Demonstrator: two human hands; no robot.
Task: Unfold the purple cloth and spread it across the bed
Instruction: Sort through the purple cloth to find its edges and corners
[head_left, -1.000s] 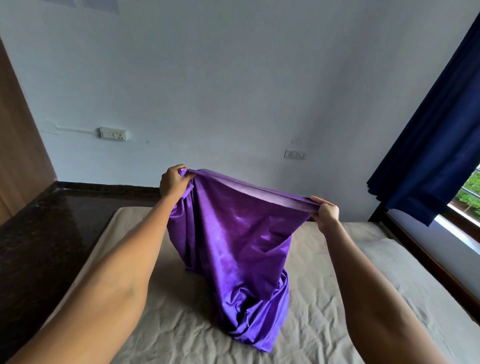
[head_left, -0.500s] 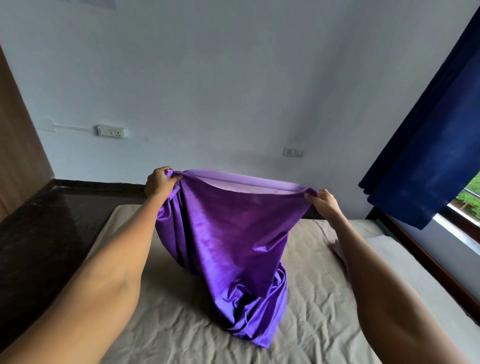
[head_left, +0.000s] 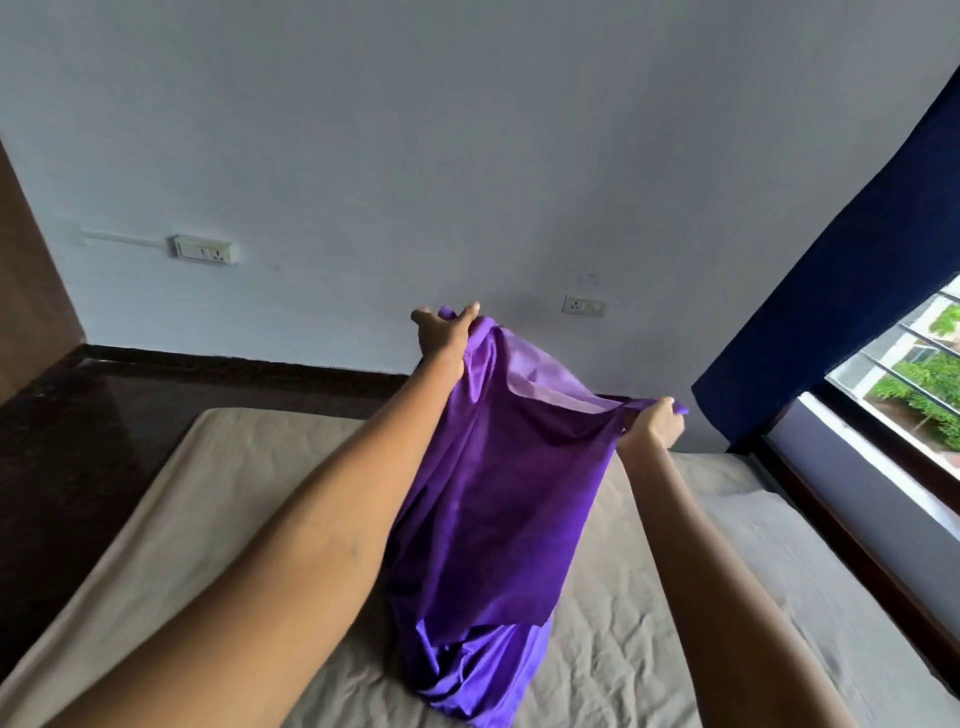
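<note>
The purple cloth (head_left: 498, 499), glossy, thin and probably slippery, hangs mid-frame with its bunched foot on the bed (head_left: 649, 649), top hem pinched by left hand (head_left: 441, 340) and right hand (head_left: 652, 423); corners look the surest holds.

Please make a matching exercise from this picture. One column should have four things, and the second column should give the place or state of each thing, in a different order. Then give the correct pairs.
Things:
1. purple cloth
2. left hand
3. curtain
4. bed

Places or states:
A. hangs dark blue beside the window, on the right
B. covered with a creased beige sheet
C. held up by its top edge, lower end bunched on the bed
D. grips the higher end of the cloth's top edge

Pairs: 1-C, 2-D, 3-A, 4-B
</note>
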